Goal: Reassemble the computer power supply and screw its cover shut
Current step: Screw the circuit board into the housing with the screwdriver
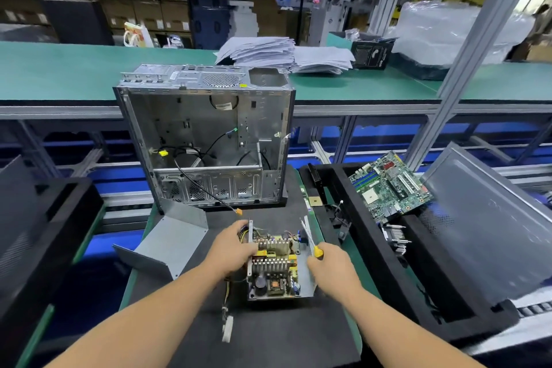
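Power supply (276,266): on the black mat, internals exposed. Cover (170,240): off, lying just left. Left hand (236,243) grips its wall; right hand (331,270) holds screwdriver (312,240). Closing and screwing apparently remain.

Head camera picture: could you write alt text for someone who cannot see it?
A person's left hand grips an opened power supply on a dark mat, while the right hand holds a yellow-handled screwdriver. Its grey metal cover lies to the left, and an empty computer case stands behind.
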